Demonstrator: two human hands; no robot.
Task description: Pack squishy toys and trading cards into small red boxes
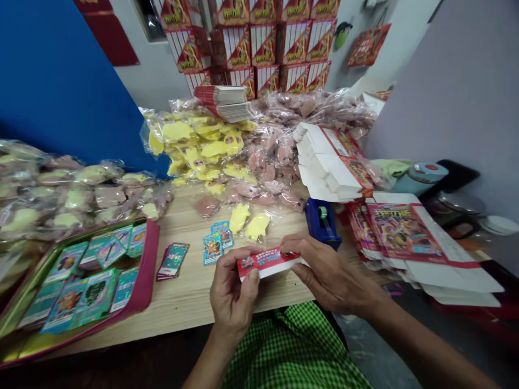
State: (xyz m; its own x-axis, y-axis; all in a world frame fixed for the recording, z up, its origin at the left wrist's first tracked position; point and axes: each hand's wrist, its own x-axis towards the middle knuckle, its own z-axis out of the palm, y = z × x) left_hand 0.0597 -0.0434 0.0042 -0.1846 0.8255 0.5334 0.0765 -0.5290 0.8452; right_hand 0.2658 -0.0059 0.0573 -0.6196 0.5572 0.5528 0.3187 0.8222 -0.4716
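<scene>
Between my two hands is a small red-and-white printed cardboard box (268,260), seen along one narrow side just over the table's front edge. My left hand (232,292) grips its left end, thumb on the near side. At the other end my right hand (330,274) closes on the box, fingers at the top edge and thumb below. Just beyond lie yellow figures (257,226) in clear wrap and a few blue picture cards (212,247). A small stack of teal cards (174,260) rests farther left.
A pink-rimmed tray (151,265) of cards stands at left. Bagged yellow figures (198,154) and pink figures (279,151) pile up behind. A blue tape dispenser (323,224) sits near my right hand, beside flattened cartons (399,232). Red boxes (265,43) are stacked at the back.
</scene>
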